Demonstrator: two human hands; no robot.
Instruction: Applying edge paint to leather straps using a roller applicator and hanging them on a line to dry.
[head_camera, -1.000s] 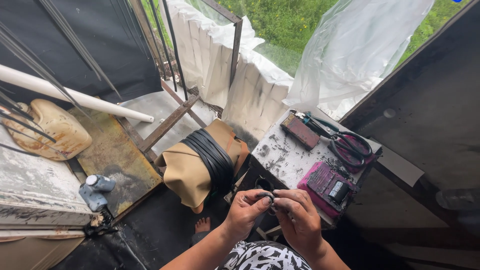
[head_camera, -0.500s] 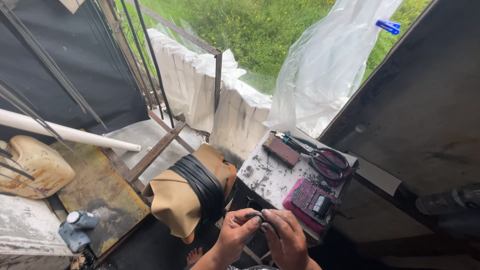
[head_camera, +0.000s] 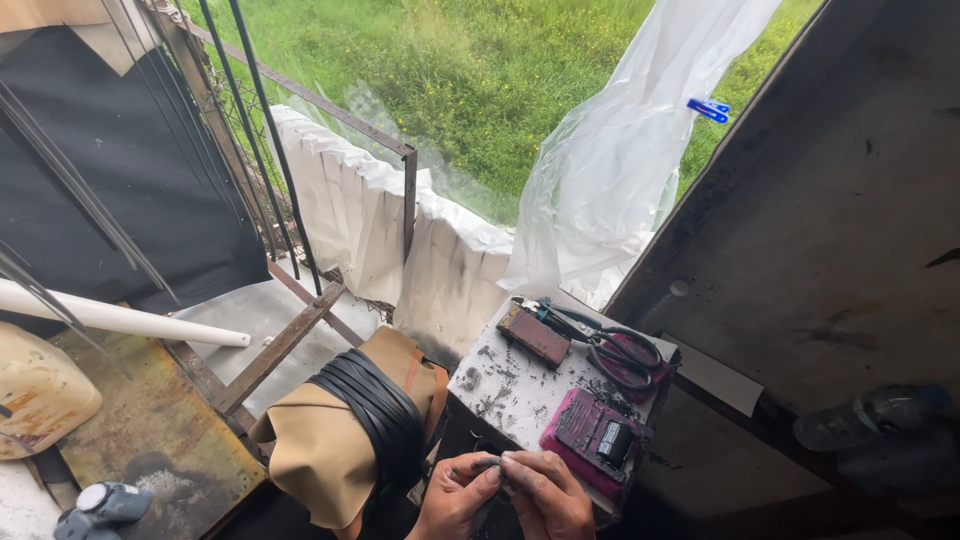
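Note:
At the bottom edge of the head view, my left hand and my right hand meet, fingertips pinching one small dark object between them. They hover just in front of a small stained white table. On it lie a pink device, a brown rectangular block and dark-handled scissors. To the left of my hands a tan cushion is wrapped with black straps.
A metal railing draped with white cloth runs behind the table, grass beyond. Clear plastic sheet with a blue clip hangs right of it. A white pipe, a yellowish jug and a rusty plate lie at the left. A dark wall stands right.
The camera has tilted up, so my hands sit lower in view and more grass shows. Both hands stay together on the small object.

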